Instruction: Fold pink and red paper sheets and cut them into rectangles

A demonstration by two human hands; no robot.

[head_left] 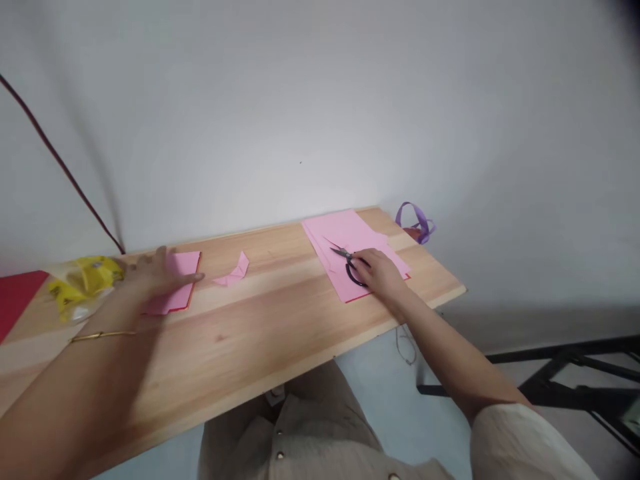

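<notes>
My left hand [153,275] is spread over a pink paper piece [183,265] with a red edge, at the left of the wooden table. The thumb points right, just past the paper's edge; whether the palm presses on it I cannot tell. In my right hand [381,272] are the black handles of a pair of scissors [343,253], with the fingers closed around one loop. Its blades point left, slightly apart, above larger pink sheets [335,225] that show a red edge underneath. Between the hands lies a curved pink paper scrap [234,272].
A yellow plastic packet [93,275] sits beside my left wrist, and a red sheet [20,297] lies at the far left. The wooden table [270,333] stands against a white wall. Beyond its right end is a purple ribbon loop [424,225]. A black metal frame [565,380] stands lower right.
</notes>
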